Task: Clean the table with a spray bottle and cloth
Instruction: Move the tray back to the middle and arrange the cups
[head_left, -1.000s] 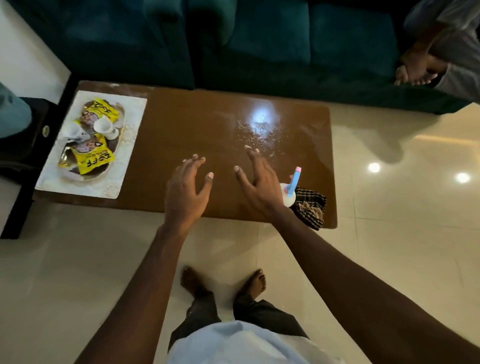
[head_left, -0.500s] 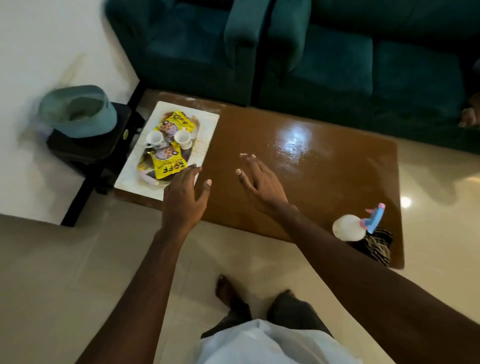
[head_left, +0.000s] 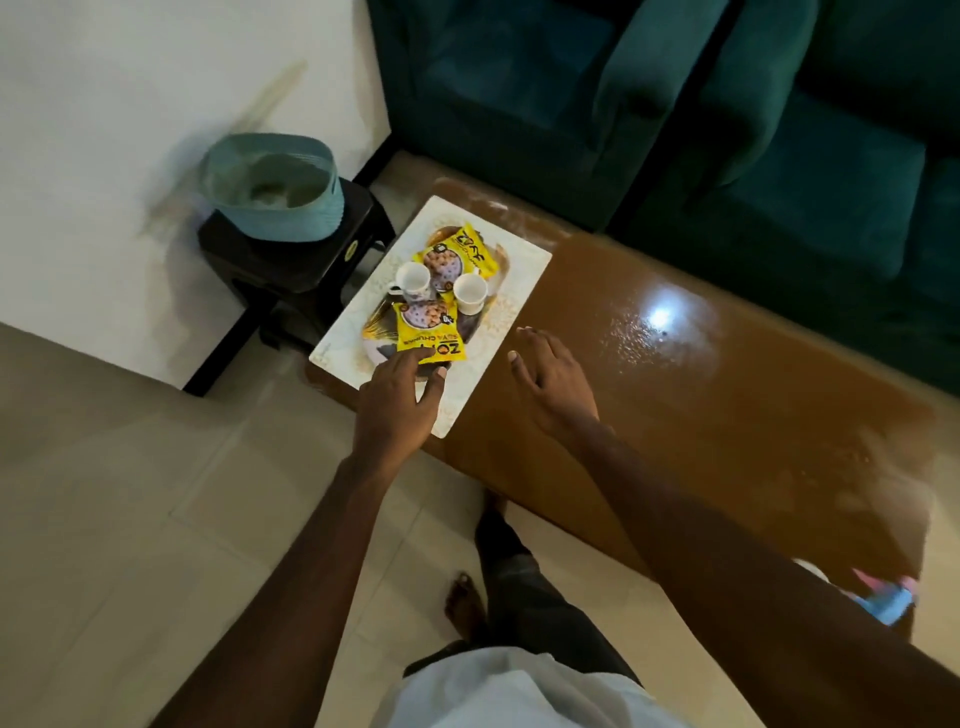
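Note:
The brown glossy table (head_left: 727, 415) runs from upper left to lower right, with wet droplets shining near its middle. My left hand (head_left: 400, 400) hovers over the near end of the white tray (head_left: 514, 291), fingers apart, close to a yellow snack packet (head_left: 428, 335). My right hand (head_left: 553, 384) is spread open over the bare tabletop just right of the tray. The spray bottle (head_left: 883, 600), white with a blue and pink head, is blurred at the table's near right corner, partly hidden by my right arm. The cloth is not visible.
On the tray stand two white cups (head_left: 413, 280) and a second yellow packet (head_left: 475, 254) on a dark plate. A teal bucket (head_left: 275, 192) sits on a black stool (head_left: 291, 260) left of the table. A teal sofa (head_left: 675, 104) runs behind. My feet are on the tiled floor.
The view has swung left toward the tray. Both hands moved left along the table; my left hand now reaches over the tray. The spray bottle slid to the frame's lower right.

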